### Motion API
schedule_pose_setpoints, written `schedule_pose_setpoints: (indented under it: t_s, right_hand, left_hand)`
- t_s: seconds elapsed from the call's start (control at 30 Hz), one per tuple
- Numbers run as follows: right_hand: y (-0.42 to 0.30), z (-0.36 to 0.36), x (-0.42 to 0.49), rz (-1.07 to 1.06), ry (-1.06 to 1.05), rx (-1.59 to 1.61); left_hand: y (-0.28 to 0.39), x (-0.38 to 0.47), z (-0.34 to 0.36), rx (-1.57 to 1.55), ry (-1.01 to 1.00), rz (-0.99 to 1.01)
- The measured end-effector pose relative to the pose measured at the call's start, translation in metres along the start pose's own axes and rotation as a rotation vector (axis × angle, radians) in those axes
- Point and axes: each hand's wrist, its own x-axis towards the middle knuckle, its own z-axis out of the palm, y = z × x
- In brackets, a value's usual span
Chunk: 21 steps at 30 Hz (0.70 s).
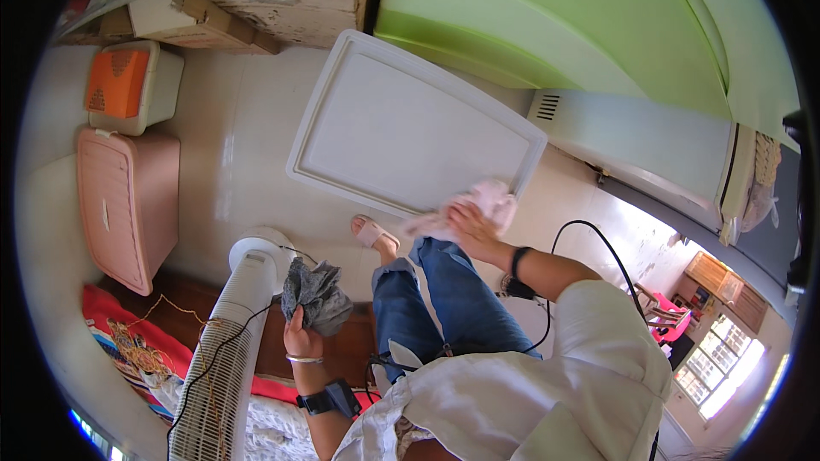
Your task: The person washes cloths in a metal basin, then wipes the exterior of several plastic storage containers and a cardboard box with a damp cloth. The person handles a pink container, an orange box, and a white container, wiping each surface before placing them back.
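Note:
My left hand [301, 336] grips a crumpled grey cloth [315, 298], held up beside the white tower fan [224, 346]. My right hand [471, 227] is on a pale pink cloth [490, 205], blurred, at the near right corner of a large white plastic lid or tray [410, 128]. The fingers of that hand are bent over the cloth. The lid or tray lies at a slant before my knees, its raised rim all round. Part of its near edge is hidden by the pink cloth.
A green and white refrigerator [544, 32] stands beyond the lid or tray. At left are a pink storage box [154, 205] and a smaller box with an orange carton [118, 83] on it. A black cable [592, 224] loops at right. My slippered foot [375, 234] is near the tray.

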Motion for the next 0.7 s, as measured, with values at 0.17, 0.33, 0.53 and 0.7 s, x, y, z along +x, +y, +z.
schedule_pose_setpoints:
  t_s: [0.17, 0.33, 0.53, 0.7]
  right_hand:
    - [0.082, -0.026, -0.129, 1.026, 0.356, 0.674]
    - [0.164, -0.075, -0.062, 0.912, 0.764, 0.633]
    - [0.153, -0.053, 0.15, 0.847, 0.201, -0.279]
    - [0.11, -0.037, 0.281, 0.357, 0.449, -0.354]
  left_hand:
    - [0.004, -0.001, 0.007, 0.008, 0.014, -0.018]
    - [0.009, -0.005, 0.008, -0.016, 0.121, 0.024]
    - [0.002, -0.016, -0.003, -0.124, 0.062, 0.055]
    - [-0.018, -0.016, -0.028, -0.215, 0.126, 0.086]
